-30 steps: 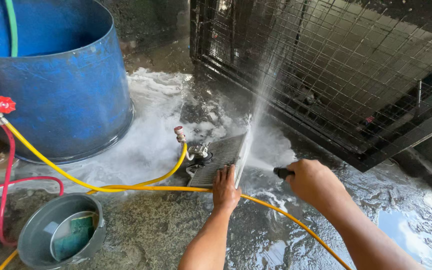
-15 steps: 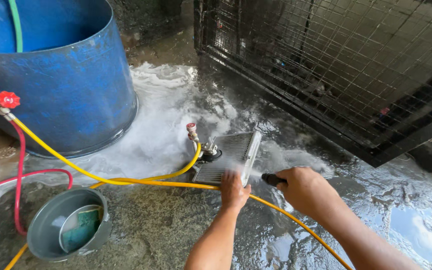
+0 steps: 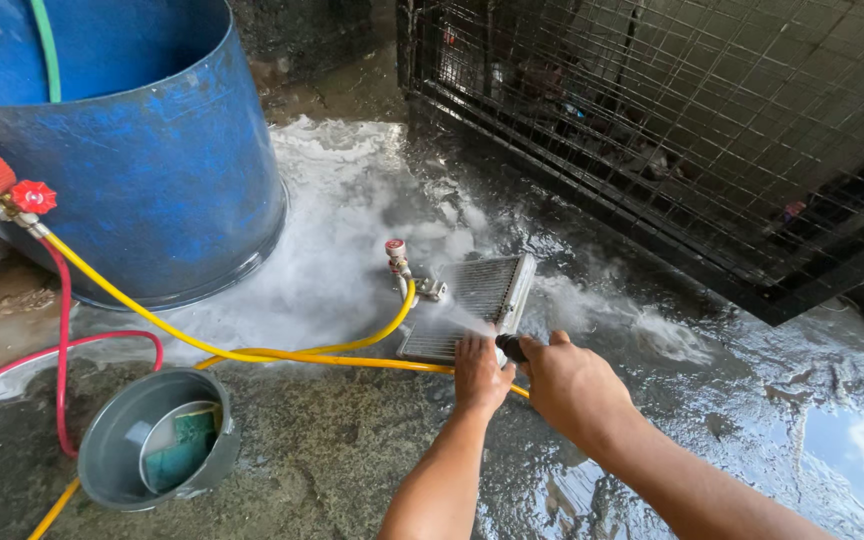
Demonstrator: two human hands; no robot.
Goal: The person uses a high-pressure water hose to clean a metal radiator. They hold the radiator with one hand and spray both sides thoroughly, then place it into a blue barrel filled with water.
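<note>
Right hand (image 3: 574, 388), centre-bottom of frame, fist closed round a black spray nozzle (image 3: 512, 347); a fine jet runs up-left onto the finned core (image 3: 472, 305). Left hand (image 3: 479, 372) just beside it, fingers together, palm pressed flat on the core's near edge.

One core, a small metal heat exchanger, lying flat on wet concrete at frame centre, its right edge raised as a rim, a red-capped pipe stub (image 3: 395, 250) on its left end.

Edges: wire cage (image 3: 672, 130) fills upper right, its bottom frame close behind the core. One blue drum (image 3: 142, 170) upper left, foam between drum and core. Open wet floor lower right.

Hoses: one yellow (image 3: 252, 355) passing under the hands, one red (image 3: 62, 330) at left, one green (image 3: 47, 50) in the drum. One grey bowl (image 3: 122, 420) lower left, holding one green sponge (image 3: 180, 455). One red valve knob (image 3: 32, 197) at left edge.
</note>
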